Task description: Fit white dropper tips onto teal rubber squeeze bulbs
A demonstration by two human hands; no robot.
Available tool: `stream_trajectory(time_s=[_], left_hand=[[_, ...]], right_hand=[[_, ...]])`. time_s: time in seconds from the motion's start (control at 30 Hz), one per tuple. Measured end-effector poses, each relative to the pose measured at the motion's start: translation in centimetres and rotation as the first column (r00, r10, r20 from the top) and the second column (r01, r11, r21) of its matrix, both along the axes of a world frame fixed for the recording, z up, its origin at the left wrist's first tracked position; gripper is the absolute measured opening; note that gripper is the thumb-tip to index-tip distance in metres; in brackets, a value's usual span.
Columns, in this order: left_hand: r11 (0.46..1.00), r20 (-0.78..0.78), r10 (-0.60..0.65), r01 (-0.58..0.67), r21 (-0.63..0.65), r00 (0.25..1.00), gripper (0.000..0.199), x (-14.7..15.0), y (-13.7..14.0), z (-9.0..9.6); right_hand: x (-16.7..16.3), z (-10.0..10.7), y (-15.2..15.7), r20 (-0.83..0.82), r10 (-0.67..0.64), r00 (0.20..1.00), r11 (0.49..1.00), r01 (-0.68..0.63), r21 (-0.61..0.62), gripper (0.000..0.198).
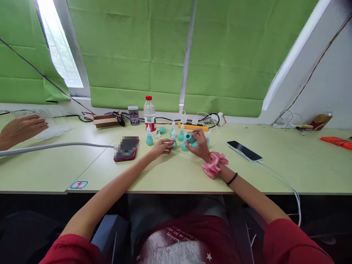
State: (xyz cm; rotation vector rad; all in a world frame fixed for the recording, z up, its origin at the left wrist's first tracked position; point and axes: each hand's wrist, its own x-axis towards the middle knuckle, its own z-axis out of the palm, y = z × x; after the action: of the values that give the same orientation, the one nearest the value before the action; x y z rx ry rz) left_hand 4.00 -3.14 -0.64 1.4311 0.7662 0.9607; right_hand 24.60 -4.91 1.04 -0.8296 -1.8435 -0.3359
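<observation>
Teal bulb [191,139], one: being held just above the middle of the table [291,168], its round hollow mouth showing at the left end. Right hand [202,145]: pinching that bulb, thumb and fingers closed around its sides; the wrist is wearing a pink scrunchie [214,165] and a black band [232,179]. Left hand [162,148]: bending its fingers against a white-tipped bulb [174,143], thumb and fingertips close together; how firmly it is gripping cannot be made out.

Further teal pieces: one tipped bulb [149,139] standing to the left of the left hand; one loose bulb [162,129] lying on its side farther off; another tipped bulb [180,136] standing between the two hands; others being partly hidden by the right hand.

Far side, left to right: cardboard box [106,121], printed can [134,116], red-capped bottle [149,116], all resting before the green blinds [137,55]; orange power strip [194,127] lying behind the bulbs.

Phones, two: red-cased phone [126,148] lying left, pale-cased phone [244,151] lying right with a white cable attached. Far left: another person's hand [26,126] reaching over the table.
</observation>
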Motion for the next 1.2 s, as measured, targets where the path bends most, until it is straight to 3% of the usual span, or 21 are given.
stream_trajectory(time_s=[0.1, 0.23, 0.47, 0.63, 0.77, 1.2], left_hand=[[0.999, 0.024, -0.017, 0.018, -0.031, 1.0, 0.044, -0.1, -0.1, 0.2], [0.996, 0.019, -0.083, 0.083, -0.021, 0.996, 0.043, 0.0, -0.3, 0.5], [0.999, -0.054, -0.023, 0.025, 0.035, 0.998, 0.044, 0.1, -0.6, 0.8], [0.994, -0.114, -0.109, 0.111, 0.014, 0.988, 0.045, 0.1, -0.8, 0.9], [0.989, -0.183, -0.137, 0.145, 0.032, 0.973, 0.045, 0.1, -0.9, 1.0], [0.985, -0.171, -0.155, 0.165, 0.048, 0.973, 0.041, 0.3, -0.5, 0.0]], right_hand=[[-1.7, -1.0, -0.7, 0.222, 0.1, 0.97, 0.99, -0.074, -0.121, 0.028], [-2.1, -2.1, -0.8, 0.339, 0.088, 0.937, 0.971, -0.006, -0.238, 0.025], [-2.1, -2.2, -0.9, 0.307, 0.039, 0.951, 0.951, 0.059, -0.304, 0.021], [-2.0, -2.3, -0.9, 0.324, 0.004, 0.946, 0.929, 0.116, -0.351, 0.012], [-1.9, -2.6, -0.7, 0.331, -0.019, 0.943, 0.938, 0.132, -0.322, 0.014], [-1.6, -3.0, -0.4, 0.31, 0.091, 0.946, 0.929, 0.031, -0.369, 0.01]])
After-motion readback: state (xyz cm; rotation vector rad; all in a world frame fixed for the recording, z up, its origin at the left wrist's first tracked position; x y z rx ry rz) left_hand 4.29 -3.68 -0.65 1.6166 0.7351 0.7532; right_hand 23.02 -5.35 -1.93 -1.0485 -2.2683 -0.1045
